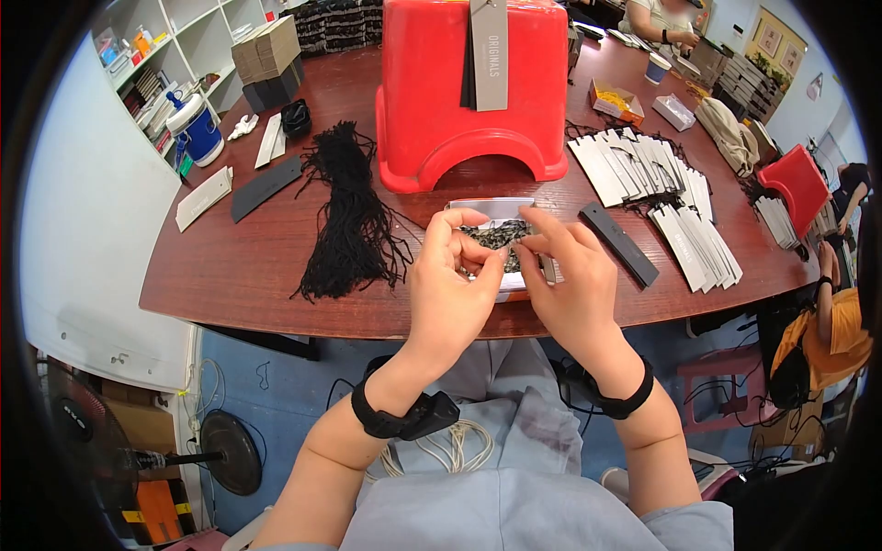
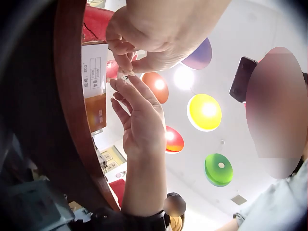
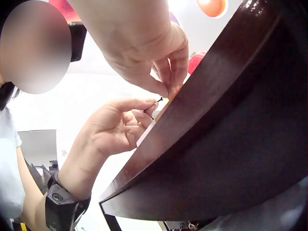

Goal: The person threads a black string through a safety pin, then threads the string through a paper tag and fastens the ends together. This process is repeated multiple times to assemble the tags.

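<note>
Both hands meet low over a small open box [image 1: 516, 285] on the table, filled with a tangle of small dark and pale pins. My left hand [image 1: 455, 289] pinches a small black safety pin [image 3: 160, 99] between thumb and forefinger, its thin wires poking out at the fingertips. From the other side my right hand [image 1: 579, 280] pinches at the pin's end, thumb and forefinger together. A printed label shows on the box side [image 2: 94, 70] in the left wrist view. Left of the box lies a bundle of black cords [image 1: 344, 216]; a dark grey tag [image 1: 620, 246] lies on its right.
An upturned red stool [image 1: 473, 92] stands behind the box, with grey tags [image 1: 491, 55] hanging over it. Pale corded tags [image 1: 694, 248] are fanned out on the right; more tags [image 1: 204, 197] and a blue jug [image 1: 195, 129] are at left. Other people sit across and to the right.
</note>
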Action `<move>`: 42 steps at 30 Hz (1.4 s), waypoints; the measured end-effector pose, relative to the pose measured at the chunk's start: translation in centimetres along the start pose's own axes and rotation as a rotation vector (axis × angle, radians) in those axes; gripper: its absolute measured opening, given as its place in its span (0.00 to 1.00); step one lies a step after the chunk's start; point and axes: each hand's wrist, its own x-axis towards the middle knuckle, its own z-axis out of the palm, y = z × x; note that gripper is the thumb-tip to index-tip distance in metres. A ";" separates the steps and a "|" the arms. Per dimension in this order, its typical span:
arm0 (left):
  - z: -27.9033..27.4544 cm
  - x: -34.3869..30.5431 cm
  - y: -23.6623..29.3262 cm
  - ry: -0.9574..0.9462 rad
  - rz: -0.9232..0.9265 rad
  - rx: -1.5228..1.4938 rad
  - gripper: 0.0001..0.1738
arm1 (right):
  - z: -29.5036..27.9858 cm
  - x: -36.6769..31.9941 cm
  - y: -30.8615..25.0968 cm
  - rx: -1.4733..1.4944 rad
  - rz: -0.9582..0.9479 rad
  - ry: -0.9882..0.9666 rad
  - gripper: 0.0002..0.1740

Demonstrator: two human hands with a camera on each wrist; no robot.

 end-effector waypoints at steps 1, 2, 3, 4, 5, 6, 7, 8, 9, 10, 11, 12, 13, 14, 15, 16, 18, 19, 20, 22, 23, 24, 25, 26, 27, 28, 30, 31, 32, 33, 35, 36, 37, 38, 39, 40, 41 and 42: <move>0.0 0.0 -0.1 0.005 0.008 -0.005 0.18 | 0.0 0.0 -0.1 0.000 0.000 0.000 0.20; 0.1 0.0 -0.1 0.011 0.016 -0.010 0.19 | 0.0 0.0 -0.1 -0.008 -0.015 0.006 0.21; 0.1 0.0 -0.1 0.011 0.016 -0.011 0.19 | 0.0 0.0 -0.1 -0.017 -0.030 0.012 0.21; 0.1 0.0 -0.1 0.013 0.017 -0.003 0.19 | 0.0 0.0 -0.2 -0.017 -0.030 0.013 0.21; 0.1 0.0 -0.1 0.015 0.018 0.004 0.19 | 0.0 -0.1 -0.2 -0.016 -0.040 0.013 0.21; 0.1 0.0 -0.1 0.015 0.018 0.004 0.19 | 0.0 -0.1 -0.3 -0.016 -0.050 0.012 0.21; 0.1 0.0 -0.2 0.019 0.025 -0.003 0.19 | 0.0 -0.2 -0.3 -0.016 -0.050 0.012 0.21; 0.1 0.0 -0.3 0.023 0.032 -0.010 0.18 | 0.1 -0.2 -0.3 -0.013 -0.053 0.008 0.21; 0.2 -0.1 -0.2 0.023 0.032 -0.010 0.18 | 0.1 -0.3 -0.3 -0.009 -0.057 0.004 0.22; 0.2 -0.1 -0.1 0.022 0.019 -0.046 0.19 | 0.1 -0.2 -0.3 -0.008 -0.057 0.003 0.22; 0.2 -0.2 0.0 0.021 0.006 -0.082 0.19 | 0.0 -0.2 -0.3 0.030 -0.050 0.012 0.22; 0.1 -0.2 0.0 0.021 0.007 -0.082 0.19 | 0.0 -0.1 -0.2 0.067 -0.042 0.022 0.22; 0.1 -0.1 0.0 0.012 -0.035 -0.134 0.17 | 0.0 -0.1 -0.1 0.068 -0.042 0.022 0.22; 0.0 -0.1 0.1 0.002 -0.077 -0.186 0.16 | -0.1 -0.1 0.0 0.112 -0.034 0.004 0.22; -0.3 0.0 0.2 0.002 -0.077 -0.186 0.16 | -0.2 -0.1 0.1 0.157 -0.026 -0.014 0.22; -0.8 0.1 0.6 -0.055 -0.169 -0.175 0.12 | -0.2 -0.1 0.2 0.157 -0.026 -0.014 0.22; -1.1 0.2 0.7 -0.111 -0.262 -0.163 0.09 | -0.3 -0.1 0.4 0.223 -0.025 -0.040 0.22; -1.1 0.2 0.7 -0.109 -0.224 -0.155 0.06 | -0.3 -0.1 0.3 0.224 -0.025 -0.040 0.22; -1.2 0.2 0.6 -0.107 -0.186 -0.148 0.04 | -0.5 -0.1 0.3 0.274 0.019 -0.060 0.20; -1.6 0.4 0.2 -0.095 -0.151 -0.115 0.04 | -0.5 0.0 0.3 0.324 0.063 -0.079 0.19; -1.8 0.5 0.2 -0.083 -0.115 -0.084 0.05 | -0.4 0.0 0.5 0.303 0.122 -0.078 0.16; -2.0 0.5 0.7 -0.024 -0.153 -0.104 0.05 | -0.4 0.0 0.6 0.281 0.181 -0.076 0.13; -2.3 0.5 1.1 -0.012 -0.152 -0.142 0.05 | -0.5 0.0 0.9 0.280 0.181 -0.075 0.13; -2.5 0.4 1.4 0.000 -0.151 -0.179 0.05 | -0.7 0.0 1.2 0.152 0.135 -0.119 0.10; -2.5 0.3 1.5 -0.001 -0.151 -0.178 0.05 | -0.7 0.0 1.4 0.025 0.089 -0.163 0.07; -2.4 0.1 1.6 -0.020 -0.134 -0.198 0.05 | -0.7 0.1 1.5 0.026 0.090 -0.163 0.07; -2.2 -0.5 2.1 -0.034 -0.118 -0.217 0.04 | -0.5 0.3 1.5 -0.066 -0.120 -0.034 0.04; -1.9 -0.9 2.5 -0.090 -0.092 -0.242 0.04 | -0.7 0.1 1.2 -0.064 -0.122 -0.034 0.04; -1.6 -1.3 2.9 -0.146 -0.064 -0.268 0.04 | -1.1 -0.3 0.6 0.243 0.151 -0.140 0.08; -1.3 -1.8 3.3 -0.225 -0.056 -0.300 0.04 | -1.5 -0.8 0.1 0.547 0.426 -0.246 0.12; -1.0 -3.0 4.1 -0.405 -0.031 -0.263 0.03 | -2.3 -1.7 -0.7 1.006 0.741 -0.435 0.16; -1.1 -3.3 4.3 -0.517 0.079 -0.129 0.02 | -2.7 -2.0 -1.1 1.467 1.061 -0.616 0.20; -1.3 -3.6 5.1 -0.658 0.098 -0.078 0.02 | -3.2 -1.5 -2.3 1.474 1.169 -0.623 0.23; -1.3 -3.9 5.6 -0.799 0.116 -0.025 0.02 | -3.8 -0.5 -4.3 1.455 1.303 -0.558 0.20; -1.3 -4.5 5.4 -0.854 0.120 -0.094 0.02 | -3.4 -1.1 -3.2 1.497 1.224 -0.611 0.18; -1.3 -5.0 5.4 -0.908 0.126 -0.162 0.03 | -2.9 -1.7 -2.0 1.536 1.142 -0.663 0.17; -2.1 -4.9 6.5 -1.008 -0.002 -0.062 0.02 | -2.8 -2.0 -1.4 1.537 1.139 -0.663 0.17; -2.5 -5.1 6.4 -1.008 -0.001 -0.060 0.02 | -2.8 -2.1 -1.1 1.520 1.085 -0.562 0.15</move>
